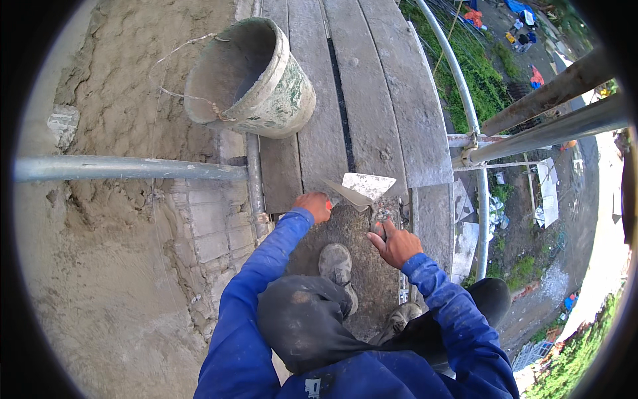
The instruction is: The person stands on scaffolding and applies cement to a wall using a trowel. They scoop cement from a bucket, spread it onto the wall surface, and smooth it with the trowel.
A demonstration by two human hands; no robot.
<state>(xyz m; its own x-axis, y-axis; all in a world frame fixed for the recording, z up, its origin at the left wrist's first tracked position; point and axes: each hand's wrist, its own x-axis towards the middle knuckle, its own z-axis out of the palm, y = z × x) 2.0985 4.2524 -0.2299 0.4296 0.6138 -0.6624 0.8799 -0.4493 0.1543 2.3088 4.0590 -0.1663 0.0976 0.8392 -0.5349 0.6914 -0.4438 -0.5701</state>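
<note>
My left hand (pixel 312 206) is closed on a small orange-handled tool (pixel 328 205), beside the trowel blades; what that handle joins is unclear. My right hand (pixel 397 243) grips a dirty, mortar-speckled trowel handle (pixel 379 226) just below a pale, splattered triangular blade (pixel 369 183). A darker metal blade (pixel 352 199) overlaps it, pointing up to the left. A large mortar-stained bucket (pixel 249 80) with a wire handle lies above my hands on the plank deck (pixel 365 100). My boots (pixel 334 266) are below, on a rougher board.
Rough plastered wall and brickwork (pixel 209 226) run along the left, crossed by a horizontal pipe (pixel 133 169). Scaffold tubes (pixel 545 136) edge the deck on the right. Beyond them is a drop to ground (pixel 518 266) with grass, sheets, debris and what looks like a distant person.
</note>
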